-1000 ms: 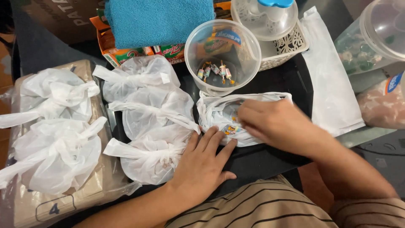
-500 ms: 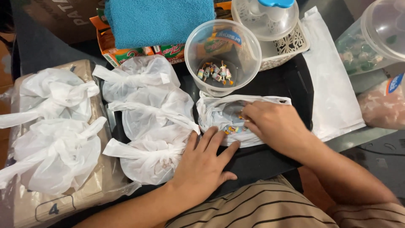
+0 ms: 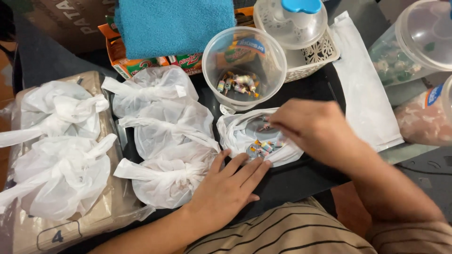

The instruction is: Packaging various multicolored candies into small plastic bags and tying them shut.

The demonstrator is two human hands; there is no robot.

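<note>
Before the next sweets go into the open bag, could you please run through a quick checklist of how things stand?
1. Open bag mouth spread wide: ok.
2. Left hand pinning the bag's near edge flat: ok.
3. Right hand over the bag's mouth: ok; whether it holds sweets, cannot tell.
4. Sweets already lying in the bag: ok.
5. Tub upright behind the bag with sweets left in it: ok.
6. Tied bags lying apart from the open one: not ok, the nearest touches it.
</note>
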